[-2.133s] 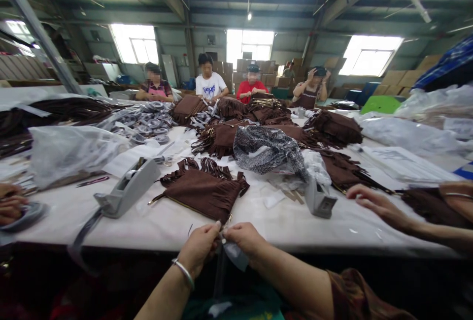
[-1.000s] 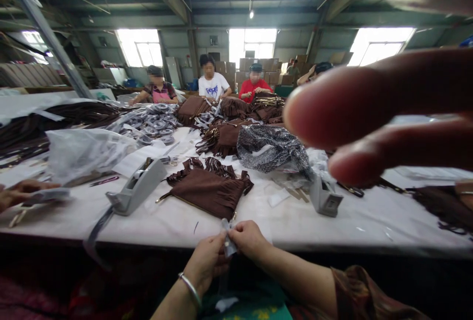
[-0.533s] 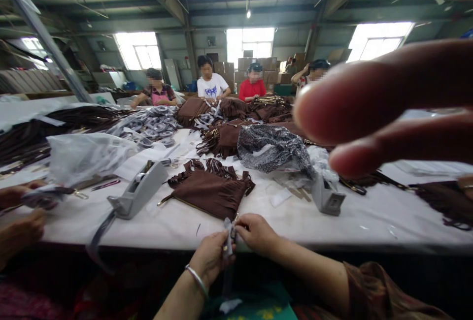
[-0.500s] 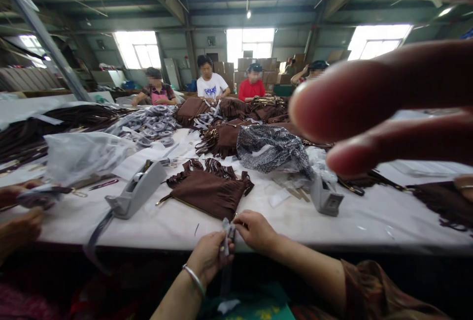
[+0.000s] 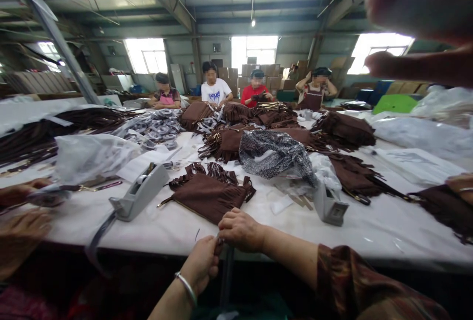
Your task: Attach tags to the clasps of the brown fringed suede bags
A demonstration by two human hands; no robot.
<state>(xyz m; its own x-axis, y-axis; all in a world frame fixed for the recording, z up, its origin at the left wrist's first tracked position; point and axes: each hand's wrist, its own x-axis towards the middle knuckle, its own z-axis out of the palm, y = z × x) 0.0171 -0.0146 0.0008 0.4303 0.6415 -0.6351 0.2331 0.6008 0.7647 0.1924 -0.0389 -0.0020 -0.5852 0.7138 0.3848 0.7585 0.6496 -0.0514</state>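
Observation:
At the near table edge, my left hand (image 5: pixel 201 263), with a silver bangle on its wrist, is closed in a pinch. My right hand (image 5: pixel 240 230) meets it, fingertips pressed together at the same spot. Between them is the end of a narrow strap in clear plastic (image 5: pixel 226 275), which hangs below the edge; the fingers mostly hide the gripped part. Just beyond lies a brown fringed bag (image 5: pixel 209 194) with a gold zip, flat on the white table. A grey tape dispenser (image 5: pixel 142 194) stands to its left, another tape dispenser (image 5: pixel 330 207) to its right.
Blurred fingers (image 5: pixel 417 15) of a hand loom close at the upper right. Another person's hands (image 5: pixel 25 226) work at the left edge. Beyond are brown bags (image 5: pixel 345 130), rolled plastic-wrapped straps (image 5: pixel 158 125), a patterned plastic bag (image 5: pixel 275 155) and several people across the table.
The big blurred fingers have moved up and right, uncovering more of the table. My right hand has shifted left and closed against my left hand, covering the strap end.

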